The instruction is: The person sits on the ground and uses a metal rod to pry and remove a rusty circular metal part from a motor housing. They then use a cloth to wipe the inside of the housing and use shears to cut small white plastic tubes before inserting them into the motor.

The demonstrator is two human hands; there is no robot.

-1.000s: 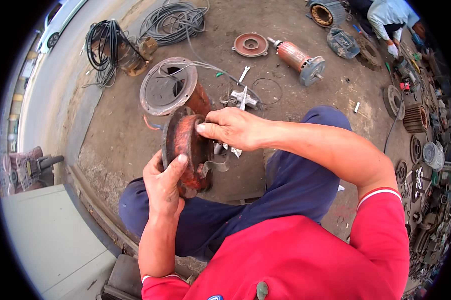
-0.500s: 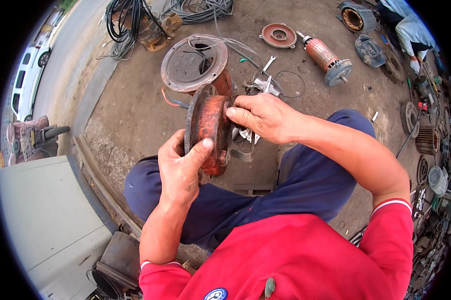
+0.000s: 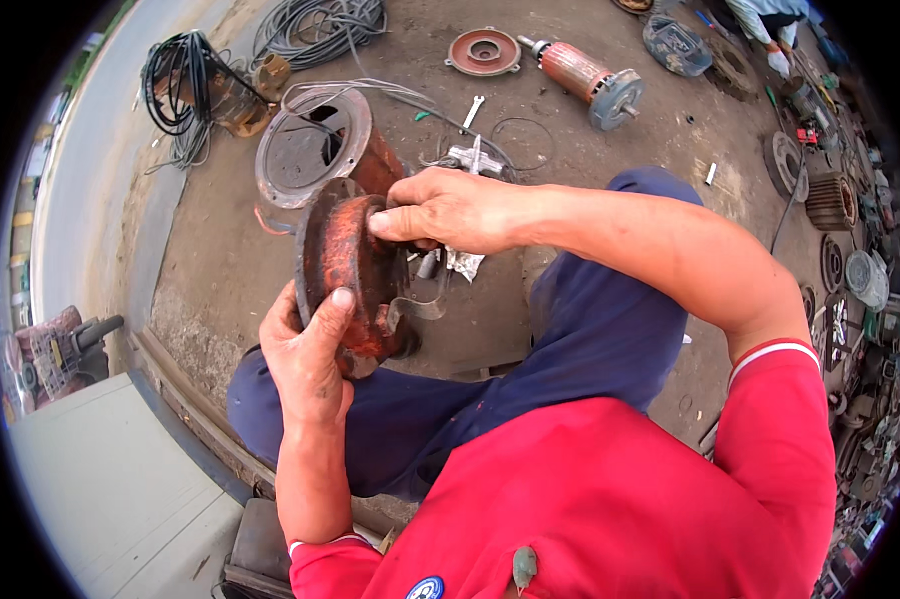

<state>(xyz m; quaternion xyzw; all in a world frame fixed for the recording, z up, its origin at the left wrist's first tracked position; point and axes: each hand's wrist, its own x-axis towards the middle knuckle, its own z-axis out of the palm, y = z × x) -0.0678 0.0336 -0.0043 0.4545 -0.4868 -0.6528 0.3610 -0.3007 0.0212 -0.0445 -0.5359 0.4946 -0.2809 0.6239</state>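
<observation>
A rusty orange-red flanged motor end cover [image 3: 342,262], with a dark wide rim, is held upright on its edge above my left thigh. My left hand [image 3: 308,349] grips it from the lower left, thumb across the orange side and fingers behind the rim. My right hand [image 3: 452,210] is closed at its upper right side, thumb pressed against the edge; its curled fingers are partly hidden. A curved metal strip [image 3: 425,307] shows just right of the cover. Behind it stands a rusty cylindrical motor housing [image 3: 372,160] with an opening in its top plate.
Beyond lie a wrench [image 3: 473,112], a red round cover [image 3: 483,52], a red-and-grey rotor [image 3: 577,72] and coiled cables [image 3: 320,28]. A pale panel [image 3: 120,489] is at lower left. Along the right are many metal parts and another person's gloved hand [image 3: 778,62].
The whole scene has shifted left and slightly up in view, and the white van is out of sight. Both hands keep their hold on the end cover.
</observation>
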